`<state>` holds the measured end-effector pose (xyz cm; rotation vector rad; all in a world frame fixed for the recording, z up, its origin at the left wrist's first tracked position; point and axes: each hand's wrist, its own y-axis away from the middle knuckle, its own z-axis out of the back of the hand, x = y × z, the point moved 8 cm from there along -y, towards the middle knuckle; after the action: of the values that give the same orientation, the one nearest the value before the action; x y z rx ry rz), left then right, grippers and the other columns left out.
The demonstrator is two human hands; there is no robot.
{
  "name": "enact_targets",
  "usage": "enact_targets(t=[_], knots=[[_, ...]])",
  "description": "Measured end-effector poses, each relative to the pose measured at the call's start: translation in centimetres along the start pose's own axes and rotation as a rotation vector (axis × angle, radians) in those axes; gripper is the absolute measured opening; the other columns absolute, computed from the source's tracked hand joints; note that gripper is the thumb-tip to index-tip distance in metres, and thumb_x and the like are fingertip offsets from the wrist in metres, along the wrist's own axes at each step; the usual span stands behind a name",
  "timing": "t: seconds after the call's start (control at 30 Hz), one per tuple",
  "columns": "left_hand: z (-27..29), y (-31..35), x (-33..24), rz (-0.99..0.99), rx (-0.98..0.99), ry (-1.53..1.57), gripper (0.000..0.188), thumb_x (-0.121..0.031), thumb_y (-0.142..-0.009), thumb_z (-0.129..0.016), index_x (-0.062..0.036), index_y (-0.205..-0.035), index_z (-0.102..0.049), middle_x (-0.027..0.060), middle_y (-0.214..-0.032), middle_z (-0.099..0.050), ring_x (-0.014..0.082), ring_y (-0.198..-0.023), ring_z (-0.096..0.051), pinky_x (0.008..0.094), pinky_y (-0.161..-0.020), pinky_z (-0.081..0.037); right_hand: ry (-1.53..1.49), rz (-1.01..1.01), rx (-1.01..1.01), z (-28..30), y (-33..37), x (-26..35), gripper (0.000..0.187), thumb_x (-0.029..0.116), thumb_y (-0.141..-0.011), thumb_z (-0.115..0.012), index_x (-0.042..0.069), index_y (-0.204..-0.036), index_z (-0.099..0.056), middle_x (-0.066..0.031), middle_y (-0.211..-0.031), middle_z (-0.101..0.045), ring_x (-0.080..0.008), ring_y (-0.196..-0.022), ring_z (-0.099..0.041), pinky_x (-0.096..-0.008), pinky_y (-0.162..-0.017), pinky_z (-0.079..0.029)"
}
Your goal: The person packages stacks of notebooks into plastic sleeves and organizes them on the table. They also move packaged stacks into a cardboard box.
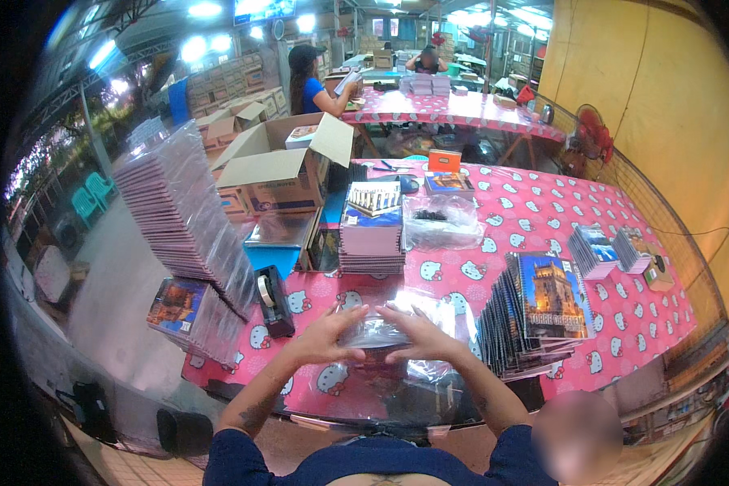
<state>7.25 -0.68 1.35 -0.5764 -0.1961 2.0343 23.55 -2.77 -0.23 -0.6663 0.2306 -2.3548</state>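
Observation:
My left hand [326,334] and my right hand [417,336] both grip a flat item in a clear plastic sleeve [373,332], held just above the pink patterned tablecloth [462,279] near the table's front edge. More clear plastic sleeves [429,368] lie under my hands. A leaning stack of notebooks with a tower picture on the cover [539,312] stands just right of my right hand. A black tape dispenser [272,300] sits left of my left hand.
A tall slanting stack of wrapped notebooks [186,215] fills the left side, with a smaller wrapped pile [188,312] below it. A middle stack [373,231], a plastic bag [444,220] and an open cardboard box [279,166] lie beyond. Two people work at a far table [454,109].

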Motion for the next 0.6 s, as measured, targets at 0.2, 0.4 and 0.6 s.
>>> enact_targets(t=[0.2,0.4,0.6], knots=[[-1.5,1.5,-2.1,-0.053,-0.072,-0.151,0.037,-0.015,-0.08,-0.069,-0.0035,-0.114,-0.063,0.0153,-0.119,-0.061,0.0318,-0.11,-0.059,0.0415,-0.086,-0.051,0.053,0.09,-0.23,-0.8,0.6,2.4,0.022,0.018,-0.085,-0.066,0.009,-0.105,-0.065,-0.0075,-0.113,-0.065,-0.0287,-0.11,-0.06,-0.042,-0.092,-0.048],[-0.6,-1.0,1.2,0.333,0.099,0.194,0.026,-0.021,-0.085,-0.068,-0.0069,-0.106,-0.063,0.0145,-0.082,-0.064,0.0318,-0.078,-0.064,0.044,-0.069,-0.049,-0.034,-0.059,0.04,-0.1,-2.2,1.6,0.012,0.014,-0.082,-0.064,0.008,-0.09,-0.059,-0.0095,-0.091,-0.061,-0.0317,-0.093,-0.061,-0.0449,-0.079,-0.048],[0.3,-3.4,1.0,0.211,-0.075,-0.234,0.028,-0.027,-0.083,-0.071,-0.0048,-0.097,-0.062,0.0132,-0.089,-0.066,0.0309,-0.089,-0.065,0.0402,-0.074,-0.049,0.037,-0.118,-0.004,0.5,-4.2,-1.1,0.04,0.029,-0.077,-0.075,0.007,-0.104,-0.056,-0.0123,-0.095,-0.063,-0.0354,-0.094,-0.062,-0.046,-0.081,-0.049]])
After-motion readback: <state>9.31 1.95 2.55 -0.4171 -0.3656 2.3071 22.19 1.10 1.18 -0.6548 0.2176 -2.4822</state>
